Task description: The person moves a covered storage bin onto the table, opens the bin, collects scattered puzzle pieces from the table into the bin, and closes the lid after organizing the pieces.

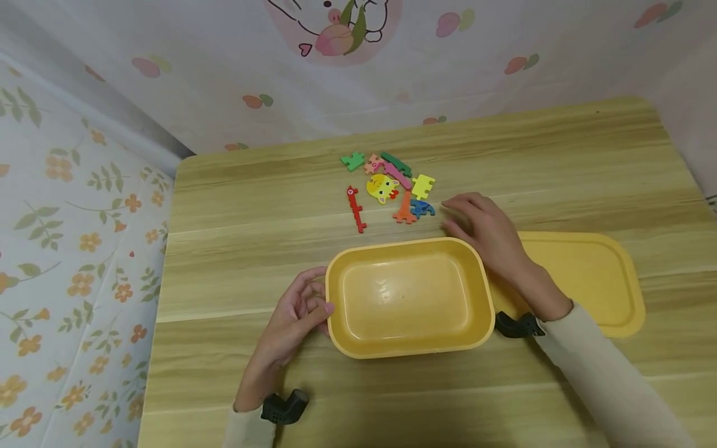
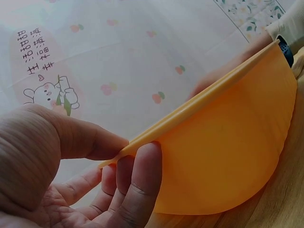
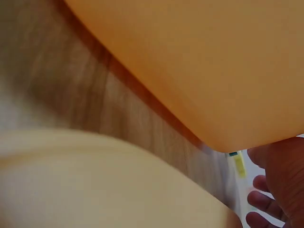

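An empty yellow plastic box [image 1: 403,298] stands on the table, its opening facing up. My left hand [image 1: 294,320] pinches its left rim, thumb on top and fingers curled underneath, as the left wrist view shows up close. Beside the box's far right corner is my right hand [image 1: 493,239], its fingers loosely extended toward a blue puzzle piece [image 1: 422,208] and holding nothing. An orange piece [image 1: 405,211] touches the blue one. Around them lie a yellow piece [image 1: 423,186], a yellow animal-face piece [image 1: 381,186] and a long red piece [image 1: 355,210].
Under my right forearm lies a flat yellow lid [image 1: 582,280], partly hidden by the arm. Farther back are a green piece [image 1: 353,161], a dark green piece [image 1: 396,164] and a pink piece [image 1: 399,176]. A patterned cloth [image 1: 313,93] hangs behind the table's far edge.
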Demonstrator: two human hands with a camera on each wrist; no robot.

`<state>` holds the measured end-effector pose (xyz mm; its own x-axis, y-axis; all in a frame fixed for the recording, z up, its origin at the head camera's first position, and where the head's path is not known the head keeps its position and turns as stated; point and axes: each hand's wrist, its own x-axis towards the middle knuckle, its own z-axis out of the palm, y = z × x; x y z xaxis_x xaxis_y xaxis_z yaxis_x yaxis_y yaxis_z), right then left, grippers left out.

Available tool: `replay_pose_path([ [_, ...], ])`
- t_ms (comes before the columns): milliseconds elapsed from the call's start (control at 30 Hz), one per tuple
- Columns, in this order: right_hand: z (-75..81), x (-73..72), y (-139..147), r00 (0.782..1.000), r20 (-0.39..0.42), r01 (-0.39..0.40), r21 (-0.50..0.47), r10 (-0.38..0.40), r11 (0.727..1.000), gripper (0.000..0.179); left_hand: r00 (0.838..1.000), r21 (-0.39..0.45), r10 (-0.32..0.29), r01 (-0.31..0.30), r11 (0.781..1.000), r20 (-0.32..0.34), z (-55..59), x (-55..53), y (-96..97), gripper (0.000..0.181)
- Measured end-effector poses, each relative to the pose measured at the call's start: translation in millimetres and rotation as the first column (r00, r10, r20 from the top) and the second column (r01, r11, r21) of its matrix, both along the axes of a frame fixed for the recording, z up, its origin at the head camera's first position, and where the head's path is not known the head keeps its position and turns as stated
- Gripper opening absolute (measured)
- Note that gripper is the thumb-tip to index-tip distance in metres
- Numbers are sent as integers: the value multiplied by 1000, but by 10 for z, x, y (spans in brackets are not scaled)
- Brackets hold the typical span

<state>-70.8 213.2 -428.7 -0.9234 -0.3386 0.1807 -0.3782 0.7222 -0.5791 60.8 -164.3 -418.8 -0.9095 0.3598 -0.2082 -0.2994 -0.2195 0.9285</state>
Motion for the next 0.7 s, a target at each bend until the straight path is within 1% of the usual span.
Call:
replay_pose_path([
  [200, -18, -73, -50, 999, 41, -25, 13, 25, 1000, 39, 1000, 11, -3, 3, 1000, -10, -24, 4, -13, 61],
  [433, -58, -108, -87, 999, -1, -35, 29, 35, 999, 38, 1000, -6, -1, 1, 1000, 1, -13, 2, -10, 61],
  [533, -80, -129, -100, 999, -9, -35, 32, 35, 999, 36, 1000, -13, 3, -3, 1000, 5, -9, 2, -11, 61],
  [700, -89, -150, -111, 999, -12, -30, 37, 30, 999, 34, 1000, 0, 2, -2, 1000, 6, -19, -2, -10, 61],
])
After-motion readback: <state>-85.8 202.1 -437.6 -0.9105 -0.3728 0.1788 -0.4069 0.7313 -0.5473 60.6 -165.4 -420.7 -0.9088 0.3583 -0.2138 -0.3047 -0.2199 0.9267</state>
